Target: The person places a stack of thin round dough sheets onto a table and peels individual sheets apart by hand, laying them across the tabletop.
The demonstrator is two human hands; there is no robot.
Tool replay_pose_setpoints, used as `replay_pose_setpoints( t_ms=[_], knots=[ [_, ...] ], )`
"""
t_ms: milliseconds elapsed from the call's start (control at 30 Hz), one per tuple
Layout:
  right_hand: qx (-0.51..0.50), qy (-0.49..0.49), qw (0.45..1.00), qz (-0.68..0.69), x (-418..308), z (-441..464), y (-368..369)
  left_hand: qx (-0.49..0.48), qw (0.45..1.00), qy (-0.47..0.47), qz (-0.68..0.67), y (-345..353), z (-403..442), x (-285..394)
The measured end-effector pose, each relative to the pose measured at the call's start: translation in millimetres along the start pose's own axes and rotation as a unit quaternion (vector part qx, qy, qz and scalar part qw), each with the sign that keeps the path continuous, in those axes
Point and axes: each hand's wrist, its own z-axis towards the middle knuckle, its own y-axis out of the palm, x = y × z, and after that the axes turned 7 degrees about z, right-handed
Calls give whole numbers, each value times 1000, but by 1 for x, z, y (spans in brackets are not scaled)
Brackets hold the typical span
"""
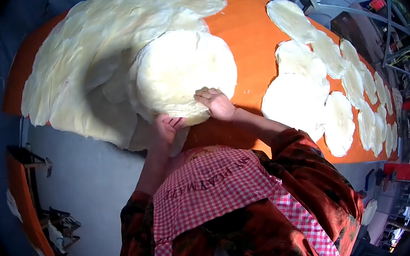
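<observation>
A thick stack of round, pale, flat sheets (184,70) lies in front of me on the orange cloth (242,29). My right hand (216,103) rests on the stack's near right edge, its fingers bent over the top. At the near left edge, my left hand (167,127) touches the rim with its palm partly turned up and its fingers curled; whether it pinches a sheet is too small to tell. Overlapping sheets (78,66) spread out to the left of the stack, and one hangs down near my left wrist.
More round sheets (296,106) lie on the orange cloth to the right, some overlapping. A second orange surface (22,197) stands at the far left. Metal frame bars (367,11) and a red object (409,171) are at the right.
</observation>
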Motion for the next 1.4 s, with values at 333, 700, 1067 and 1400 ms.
replay_pose_setpoints(
  t_ms=[333, 700, 1067, 1400],
  knots=[
    [13, 42, 995, 92, -9, 9, -14, -61, 994, 13, -91, 12, -3, 7],
    [34, 43, 995, -79, -12, 173, -188, 173, 974, 139, 54, -33, -35, 1],
    [43, -63, 996, -51, 3, 25, 0, 54, 997, 53, -21, 4, -48, -10],
    [34, -86, 993, -75, 10, 30, -41, 33, 997, 59, 24, -1, -27, -19]
  ],
)
